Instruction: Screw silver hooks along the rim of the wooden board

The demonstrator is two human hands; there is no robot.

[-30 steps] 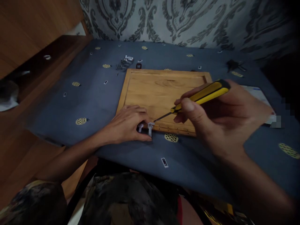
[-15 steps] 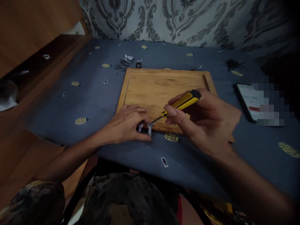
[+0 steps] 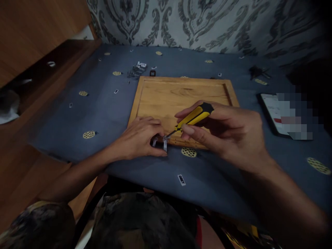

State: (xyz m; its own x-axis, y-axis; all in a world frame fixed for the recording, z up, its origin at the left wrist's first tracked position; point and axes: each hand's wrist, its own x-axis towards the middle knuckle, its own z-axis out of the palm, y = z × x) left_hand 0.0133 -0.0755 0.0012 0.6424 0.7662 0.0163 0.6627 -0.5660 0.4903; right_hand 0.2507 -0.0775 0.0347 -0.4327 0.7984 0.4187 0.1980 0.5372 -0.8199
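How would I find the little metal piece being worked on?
Find the pale wooden board on the blue patterned cloth. At its near edge, the left hand pinches a small silvery metal bracket. Unlike the loose metal parts farther back, a yellow-handled screwdriver meets it with its tip.

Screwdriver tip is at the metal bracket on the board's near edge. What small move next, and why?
Probably seat the tip and turn the yellow-and-black screwdriver with the right hand: its tip meets the small silver metal bracket, which the left hand pins against the near edge of the wooden board.
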